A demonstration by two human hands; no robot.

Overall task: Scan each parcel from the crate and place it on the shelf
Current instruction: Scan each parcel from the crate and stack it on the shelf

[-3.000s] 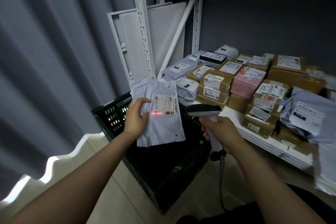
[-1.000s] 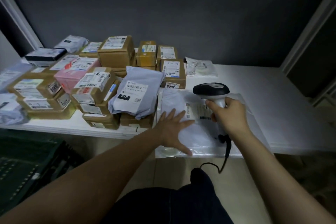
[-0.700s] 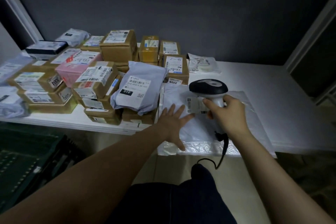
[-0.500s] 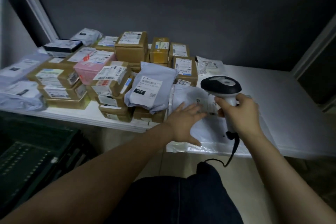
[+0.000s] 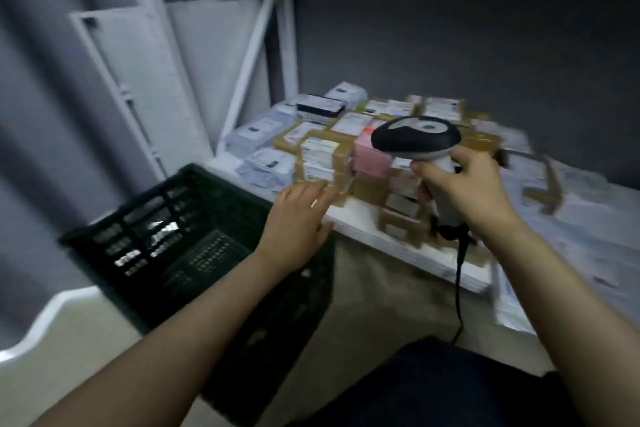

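Observation:
A dark green crate (image 5: 114,250) stands on the floor at the left, its inside dark with no parcel showing. My left hand (image 5: 296,224) hovers with straight fingers over the crate's right rim, holding nothing. My right hand (image 5: 467,191) grips the handle of a white and black barcode scanner (image 5: 415,139), its cable hanging down. Behind the hands, the white shelf (image 5: 363,229) carries many parcels: brown boxes (image 5: 318,159), a pink box (image 5: 370,156) and grey mailer bags (image 5: 266,166). The picture is blurred by motion.
White shelf uprights and a diagonal brace (image 5: 249,55) rise at the shelf's left end. A white panel (image 5: 145,87) leans against the grey curtain (image 5: 41,114). Pale flat mailers (image 5: 571,229) lie on the shelf's right side. My dark trouser leg (image 5: 433,388) fills the bottom.
The view has swung left from the shelf to the crate. My left hand has left the flat mailer on the shelf and moved over the crate. The scanner stays in my right hand.

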